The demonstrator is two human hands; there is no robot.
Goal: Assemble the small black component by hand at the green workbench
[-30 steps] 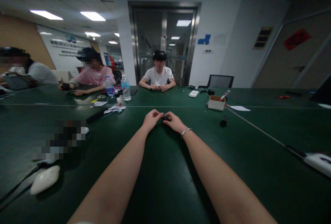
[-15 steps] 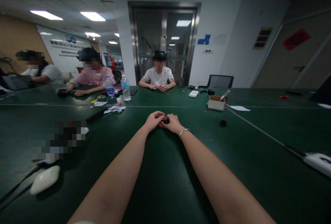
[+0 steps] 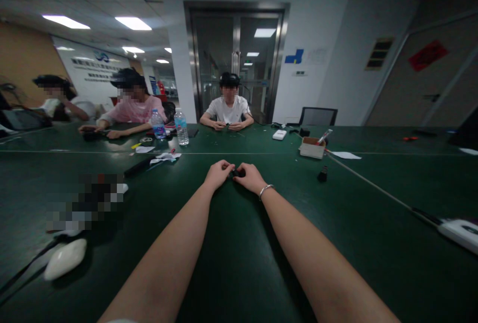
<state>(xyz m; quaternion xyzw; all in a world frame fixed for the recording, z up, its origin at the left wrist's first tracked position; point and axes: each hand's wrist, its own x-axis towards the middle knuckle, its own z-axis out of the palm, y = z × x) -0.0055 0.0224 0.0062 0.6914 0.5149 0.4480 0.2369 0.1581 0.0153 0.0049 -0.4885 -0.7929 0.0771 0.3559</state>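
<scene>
A small black object (image 3: 237, 173) sits low over the green table (image 3: 231, 243), pinched in the thumb and fingers of my right hand (image 3: 252, 178). Its kind is too small to make out. Just left of it, my left hand (image 3: 217, 174) has its thumb and fingertips pressed together close to the object's left end. What those fingertips hold, if anything, I cannot see. To the right stands another small black piece (image 3: 323, 173), apart from both hands.
Two water bottles (image 3: 181, 128) stand at the back left near crumpled paper (image 3: 164, 158). Back right is a small box (image 3: 312, 148) with a pen-like item. A white mouse (image 3: 65, 259) lies front left, and a cable (image 3: 373, 186) runs across the right. Several people sit opposite (image 3: 228, 109).
My left hand has shifted slightly left, opening a narrow gap between the hands and showing more of the black object. My right hand stays nearly in place.
</scene>
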